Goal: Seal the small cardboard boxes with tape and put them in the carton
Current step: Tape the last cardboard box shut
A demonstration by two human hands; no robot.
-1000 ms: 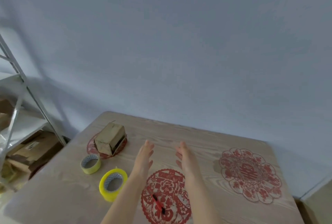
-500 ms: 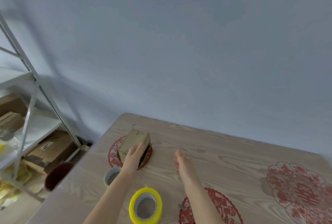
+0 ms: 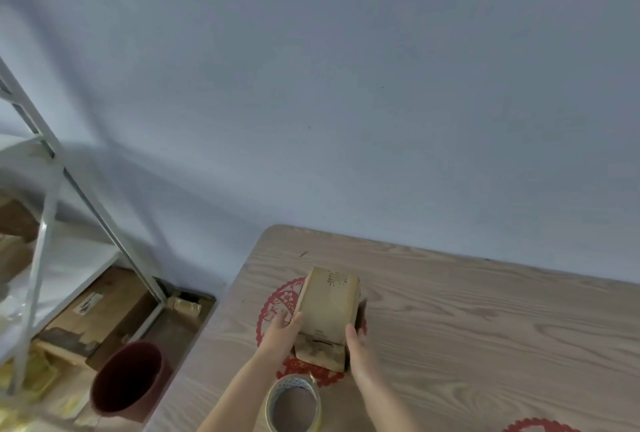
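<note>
A small brown cardboard box [image 3: 329, 307] stands on a red paper cutout [image 3: 277, 303] near the table's far left corner. My left hand [image 3: 281, 333] holds its left side and my right hand [image 3: 357, 345] holds its right side. One flap [image 3: 320, 355] hangs open toward me at the near end. A roll of tape [image 3: 293, 404] with a pale yellowish rim lies on the table just in front of the box, between my forearms.
The wooden table [image 3: 485, 345] runs right along a grey wall. A dark red bucket [image 3: 126, 379] stands on the floor at left. A white metal shelf [image 3: 45, 223] with cardboard boxes [image 3: 104, 314] beneath it is further left.
The view swung left. My left hand reached the box first, then my right hand joined it, and both now hold the box. The flap now faces me.
</note>
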